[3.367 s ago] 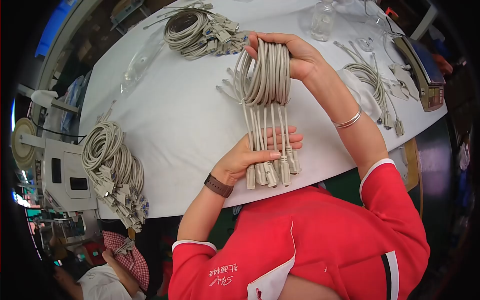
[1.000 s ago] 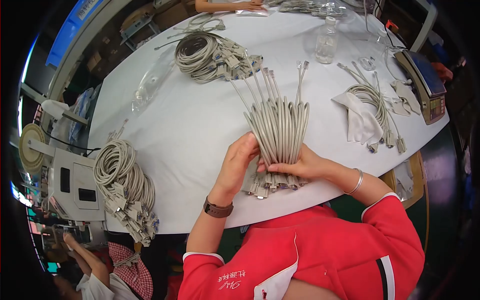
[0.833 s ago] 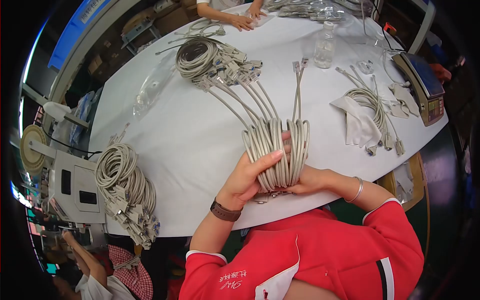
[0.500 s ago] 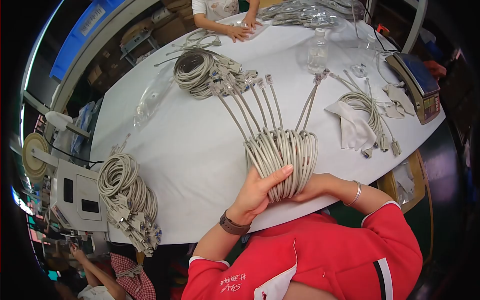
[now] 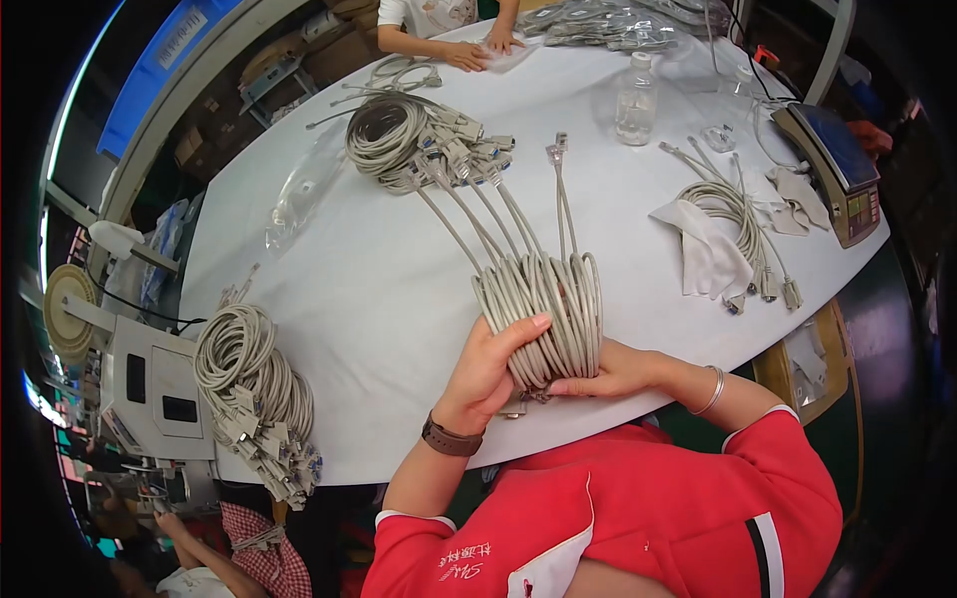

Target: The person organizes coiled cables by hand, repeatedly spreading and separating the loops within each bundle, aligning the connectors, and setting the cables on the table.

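Note:
Between my two hands stands a thick bundle of coiled light-grey cables (image 5: 543, 314), above the near side of the table. My left hand (image 5: 486, 367) grips its left side, thumb laid across the coils. At the lower right, my right hand (image 5: 620, 371) holds the bundle, its thumb along the bottom and some fingers hidden behind. Several loose cable ends with clear plugs stick up from the top; one pair (image 5: 560, 189) stands apart on the right. A grey connector (image 5: 513, 407) shows just below the coils.
Coiled cables (image 5: 384, 145) lie ahead, and another pile (image 5: 249, 369) lies left beside a white machine (image 5: 155, 384). To the right are a smaller coil (image 5: 723, 204), a white cloth (image 5: 703, 254) and a scale (image 5: 832, 164). A bottle (image 5: 635, 105) stands behind. Another person's hands (image 5: 483, 50) rest at the far edge.
The bundle has shifted left and tilted in my hands, and its free ends have moved left. My right thumb now shows at its bottom. The other person's hands have moved slightly.

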Demonstrator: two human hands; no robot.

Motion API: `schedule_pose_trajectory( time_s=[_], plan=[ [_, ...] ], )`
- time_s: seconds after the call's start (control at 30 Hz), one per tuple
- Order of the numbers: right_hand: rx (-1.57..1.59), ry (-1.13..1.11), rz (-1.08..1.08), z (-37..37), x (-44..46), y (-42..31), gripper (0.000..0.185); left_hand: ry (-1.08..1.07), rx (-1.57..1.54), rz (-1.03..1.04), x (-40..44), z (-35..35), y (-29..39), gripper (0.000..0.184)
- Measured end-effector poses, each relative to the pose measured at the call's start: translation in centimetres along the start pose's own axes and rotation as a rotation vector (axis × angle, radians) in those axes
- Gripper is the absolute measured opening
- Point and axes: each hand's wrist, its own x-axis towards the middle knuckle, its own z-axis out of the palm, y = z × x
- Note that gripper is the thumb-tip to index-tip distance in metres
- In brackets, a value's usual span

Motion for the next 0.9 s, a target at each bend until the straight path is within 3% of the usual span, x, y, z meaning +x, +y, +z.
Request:
schedule_pose_trajectory(
  time_s=[0.13, 0.23, 0.4, 0.67, 0.77, 0.9],
  plan=[
    [0.024, -0.072, 0.058, -0.4, 0.1, 0.4, 0.038, 0.006, -0.021, -0.006, 0.1, -0.7, 0.1, 0.036],
    [0.141, -0.108, 0.195, -1.1, -0.4, -0.5, 0.055, -0.024, -0.046, 0.004, 0.2, -0.3, 0.2, 0.037],
    [0.147, 0.035, 0.034, -1.3, -1.0, 0.6, 0.085, -0.039, 0.01, -0.012, 0.7, -0.5, 0.0, 0.038],
    [0.439, 0.001, 0.159, -1.3, -1.6, -0.6, 0.083, -0.119, 0.036, -0.048, 0.5, -0.7, 0.2, 0.042],
    [0.181, -0.063, 0.151, -1.6, -2.0, 2.1, 0.057, -0.181, 0.065, -0.057, 0.5, -0.7, 0.2, 0.05],
    [-0.025, -0.097, 0.063, -1.3, -1.7, -0.1, 0.05, -0.152, 0.123, -0.082, -0.3, -0.4, 0.0, 0.049]
  ],
)
